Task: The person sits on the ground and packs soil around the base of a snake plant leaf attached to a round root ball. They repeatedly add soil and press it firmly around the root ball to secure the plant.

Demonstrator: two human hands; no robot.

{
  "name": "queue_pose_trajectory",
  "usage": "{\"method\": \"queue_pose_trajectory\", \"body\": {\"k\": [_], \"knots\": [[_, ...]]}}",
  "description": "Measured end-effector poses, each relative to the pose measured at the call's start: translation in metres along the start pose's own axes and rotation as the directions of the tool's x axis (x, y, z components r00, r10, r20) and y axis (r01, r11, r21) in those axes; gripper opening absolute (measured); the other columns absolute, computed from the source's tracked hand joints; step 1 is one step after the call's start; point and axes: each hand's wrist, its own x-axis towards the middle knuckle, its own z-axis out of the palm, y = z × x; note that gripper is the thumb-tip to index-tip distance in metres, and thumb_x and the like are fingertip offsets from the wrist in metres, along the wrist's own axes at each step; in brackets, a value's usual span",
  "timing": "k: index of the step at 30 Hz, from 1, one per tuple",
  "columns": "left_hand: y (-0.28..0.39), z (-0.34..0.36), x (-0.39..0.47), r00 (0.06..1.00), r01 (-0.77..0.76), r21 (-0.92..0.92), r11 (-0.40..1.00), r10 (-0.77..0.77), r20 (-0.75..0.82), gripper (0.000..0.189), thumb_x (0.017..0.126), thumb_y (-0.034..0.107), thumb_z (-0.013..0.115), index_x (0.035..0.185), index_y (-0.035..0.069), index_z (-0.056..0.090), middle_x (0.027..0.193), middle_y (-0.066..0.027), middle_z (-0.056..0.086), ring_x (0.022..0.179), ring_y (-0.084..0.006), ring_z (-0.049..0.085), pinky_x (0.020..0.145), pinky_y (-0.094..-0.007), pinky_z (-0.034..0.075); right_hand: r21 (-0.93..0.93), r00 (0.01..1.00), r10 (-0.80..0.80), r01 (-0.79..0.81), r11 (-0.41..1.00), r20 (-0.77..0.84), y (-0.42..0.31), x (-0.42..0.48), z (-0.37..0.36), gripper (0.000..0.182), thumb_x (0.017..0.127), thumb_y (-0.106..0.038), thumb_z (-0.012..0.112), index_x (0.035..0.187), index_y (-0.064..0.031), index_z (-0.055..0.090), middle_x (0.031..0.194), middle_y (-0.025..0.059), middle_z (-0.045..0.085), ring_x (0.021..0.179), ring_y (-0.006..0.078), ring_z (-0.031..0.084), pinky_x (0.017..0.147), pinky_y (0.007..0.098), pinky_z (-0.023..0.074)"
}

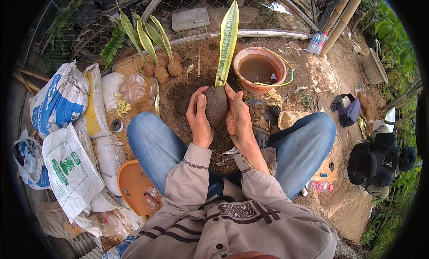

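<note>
A rounded ball of dark soil (pixel 216 106) sits between my two hands, above a patch of loose dark soil. From its top stands a single upright snake plant leaf (pixel 228 41), green with yellow edges. My left hand (pixel 200 120) cups the ball's left side, thumb along it. My right hand (pixel 240 118), its palm smeared with wet soil, curves around the right side, fingers near the leaf's base. Beyond my left hand, several snake plants (pixel 147 41) stand with their bases in fibre-covered root balls (pixel 162 74).
A terracotta-coloured bucket (pixel 243 81) of murky water stands just beyond my right hand. Filled sacks (pixel 60 98) and an orange basin (pixel 129 188) lie left. A roll of tape (pixel 117 125) is by my left knee. Right are a plastic bottle (pixel 320 186) and black bag (pixel 365 161).
</note>
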Motion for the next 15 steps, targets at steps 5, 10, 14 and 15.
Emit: {"method": "queue_pose_trajectory", "body": {"k": [5, 10, 14, 15], "knots": [[0.016, 0.004, -0.001, 0.933, 0.352, -0.349, 0.869, -0.357, 0.053, 0.046, 0.108, 0.041, 0.055, 0.132, 0.003, 0.062, 0.127, -0.0096, 0.066, 0.114, -0.0216, 0.066, 0.1, -0.0408, 0.055, -0.071, 0.993, -0.058, 0.065, 0.995, 0.102, -0.006, 0.007, -0.015, 0.075, 0.114, -0.048, 0.03, 0.155, 0.0148, 0.029, 0.162, 0.0265, 0.034, 0.154, 0.0287, 0.029, 0.126, 0.0391, 0.0222], [0.009, 0.019, -0.012, 0.881, 0.44, -0.571, 0.693, -0.457, 0.123, 0.047, 0.106, 0.045, 0.055, 0.127, 0.003, 0.063, 0.126, -0.0102, 0.067, 0.114, -0.0226, 0.066, 0.1, -0.0393, 0.053, -0.209, 0.999, -0.038, 0.038, 0.977, 0.003, 0.008, 0.02, -0.021, 0.072, 0.112, -0.053, 0.031, 0.149, 0.0069, 0.046, 0.147, 0.0177, 0.056, 0.136, 0.024, 0.053, 0.117, 0.038, 0.0386], [-0.015, 0.021, -0.006, 0.976, 0.204, -0.227, 0.952, -0.178, 0.128, 0.04, 0.107, 0.035, 0.055, 0.127, 0.001, 0.063, 0.127, -0.0064, 0.065, 0.119, -0.0177, 0.061, 0.105, -0.0352, 0.047, 0.023, 0.994, -0.065, 0.067, 0.997, -0.091, 0.022, 0.018, -0.021, 0.057, 0.115, -0.039, 0.026, 0.141, 0.002, 0.056, 0.144, 0.0173, 0.059, 0.127, 0.0229, 0.059, 0.111, 0.0366, 0.0454], [-0.015, 0.022, -0.004, 0.989, 0.134, -0.168, 0.977, -0.121, 0.081, 0.037, 0.107, 0.031, 0.055, 0.127, 0.001, 0.063, 0.128, -0.0067, 0.064, 0.121, -0.0177, 0.059, 0.106, -0.0345, 0.045, 0.033, 0.992, -0.069, 0.073, 0.997, -0.102, 0.021, 0.018, -0.02, 0.056, 0.115, -0.038, 0.027, 0.141, 0.0025, 0.056, 0.143, 0.0175, 0.059, 0.127, 0.023, 0.06, 0.11, 0.0369, 0.0459]]}}
